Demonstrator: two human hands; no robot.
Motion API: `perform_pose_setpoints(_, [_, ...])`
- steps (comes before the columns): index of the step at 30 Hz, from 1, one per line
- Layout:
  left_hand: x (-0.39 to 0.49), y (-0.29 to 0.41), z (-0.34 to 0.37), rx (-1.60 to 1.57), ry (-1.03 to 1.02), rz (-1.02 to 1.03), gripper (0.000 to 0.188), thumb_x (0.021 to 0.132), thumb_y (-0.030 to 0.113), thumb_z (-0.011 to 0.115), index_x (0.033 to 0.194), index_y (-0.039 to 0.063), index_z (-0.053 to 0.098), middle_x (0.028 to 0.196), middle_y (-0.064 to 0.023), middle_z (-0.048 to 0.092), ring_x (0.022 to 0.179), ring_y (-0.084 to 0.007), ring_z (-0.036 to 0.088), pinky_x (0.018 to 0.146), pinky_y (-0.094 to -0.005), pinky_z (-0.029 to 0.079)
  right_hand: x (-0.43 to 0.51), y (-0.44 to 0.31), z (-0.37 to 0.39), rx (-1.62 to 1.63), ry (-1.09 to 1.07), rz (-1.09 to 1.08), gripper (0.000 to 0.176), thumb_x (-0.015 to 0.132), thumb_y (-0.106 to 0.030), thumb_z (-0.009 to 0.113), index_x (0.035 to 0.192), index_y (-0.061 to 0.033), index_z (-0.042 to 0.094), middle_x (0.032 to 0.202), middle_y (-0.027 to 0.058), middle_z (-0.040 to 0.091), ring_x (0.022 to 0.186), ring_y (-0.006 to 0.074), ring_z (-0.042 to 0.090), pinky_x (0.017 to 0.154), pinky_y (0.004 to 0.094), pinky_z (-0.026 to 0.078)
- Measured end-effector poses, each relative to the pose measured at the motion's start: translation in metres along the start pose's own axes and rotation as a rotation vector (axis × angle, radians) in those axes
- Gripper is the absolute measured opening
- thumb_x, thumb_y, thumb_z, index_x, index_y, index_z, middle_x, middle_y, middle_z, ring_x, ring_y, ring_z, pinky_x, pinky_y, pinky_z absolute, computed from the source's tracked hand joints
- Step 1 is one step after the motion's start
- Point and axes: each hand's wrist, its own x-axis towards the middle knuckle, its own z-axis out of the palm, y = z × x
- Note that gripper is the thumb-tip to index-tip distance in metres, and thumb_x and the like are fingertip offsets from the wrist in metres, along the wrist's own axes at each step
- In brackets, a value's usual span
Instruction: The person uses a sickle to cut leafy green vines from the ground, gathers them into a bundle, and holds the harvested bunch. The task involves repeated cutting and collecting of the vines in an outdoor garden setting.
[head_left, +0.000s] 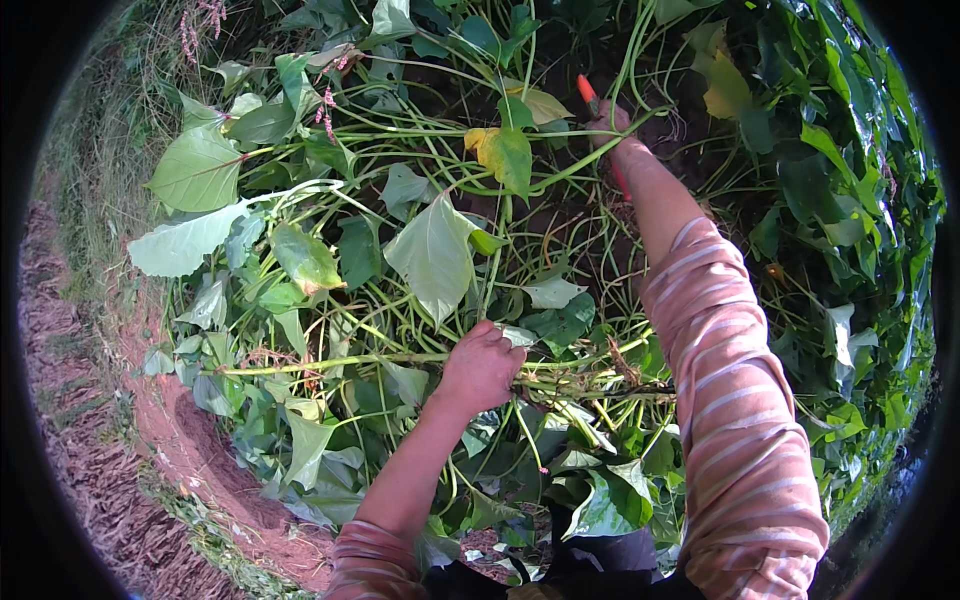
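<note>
Long green vines (322, 364) with broad leaves spread before me. My left hand (484, 365) is closed round a bundle of these stems low in the middle of the view; the bundle extends to both sides of the fist. Farther off at the upper right, my right hand (611, 124) grips a tool with orange-red handle parts (586, 88), one end showing above the hand and another red part below the wrist. The tool's working end cannot be made out. Green stems cross close by the right hand. A yellowing leaf (504, 156) hangs left of it.
Dense leafy plants (847, 195) fill the right side. Reddish bare soil (195, 442) curves along the lower left, with dry plant litter (97, 480) beyond it. Grass and weeds (97, 195) stand at the left, and pink flower spikes (187, 37) at the upper left.
</note>
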Motion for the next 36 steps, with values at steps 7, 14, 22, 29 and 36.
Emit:
perform_pose_setpoints(7, [-0.004, -0.009, 0.009, 0.002, 0.057, 0.010, 0.025, 0.046, 0.014, 0.067, 0.067, 0.009, 0.053, 0.068, -0.0060, 0.054, 0.076, -0.0231, 0.054, 0.082, -0.0323, 0.041, 0.010, 0.030, -0.012, -0.125, -0.191, 0.018, 0.033, 0.086, -0.025, 0.042, 0.115, -0.0134, 0.052, 0.117, 0.0181, 0.053, 0.113, 0.0317, 0.049, 0.094, 0.0399, 0.040])
perform_pose_setpoints(14, [-0.033, -0.004, 0.003, -0.045, 0.141, 0.023, 0.013, 0.058, 0.012, 0.063, 0.061, 0.008, 0.050, 0.062, -0.0052, 0.048, 0.065, -0.0220, 0.051, 0.069, -0.0329, 0.041, -0.079, 0.087, -0.075, -0.160, 0.067, -0.044, 0.043, 0.073, -0.010, 0.054, 0.114, -0.0036, 0.044, 0.095, 0.0234, 0.057, 0.093, 0.0396, 0.054, 0.078, 0.0468, 0.044])
perform_pose_setpoints(22, [-0.074, 0.040, -0.024, -0.014, 0.174, 0.126, 0.011, 0.064, 0.009, 0.060, 0.059, 0.008, 0.051, 0.060, -0.0040, 0.045, 0.063, -0.0193, 0.050, 0.063, -0.0302, 0.041, -0.125, 0.018, -0.069, 0.318, 0.261, -0.053, 0.021, 0.070, -0.008, 0.056, 0.090, -0.0027, 0.051, 0.071, 0.0141, 0.056, 0.066, 0.0288, 0.056, 0.061, 0.0382, 0.044])
perform_pose_setpoints(29, [-0.143, 0.027, -0.103, -0.028, 0.044, 0.139, 0.007, 0.068, 0.007, 0.056, 0.063, 0.008, 0.050, 0.061, -0.0061, 0.049, 0.064, -0.0215, 0.053, 0.068, -0.0328, 0.042, -0.214, 0.030, -0.178, -0.474, -0.203, 0.008, 0.037, 0.077, -0.026, 0.054, 0.107, -0.0079, 0.041, 0.097, 0.0140, 0.059, 0.089, 0.0326, 0.059, 0.075, 0.0425, 0.047])
perform_pose_setpoints(36, [-0.215, -0.012, -0.175, 0.015, 0.003, 0.143, 0.008, 0.065, 0.010, 0.057, 0.062, 0.007, 0.050, 0.061, -0.0074, 0.048, 0.064, -0.0248, 0.050, 0.065, -0.0349, 0.042, -0.312, 0.034, -0.241, -0.343, -0.209, -0.321, 0.029, 0.066, -0.008, 0.058, 0.091, -0.0069, 0.043, 0.081, 0.0125, 0.051, 0.079, 0.0335, 0.055, 0.063, 0.0401, 0.045])
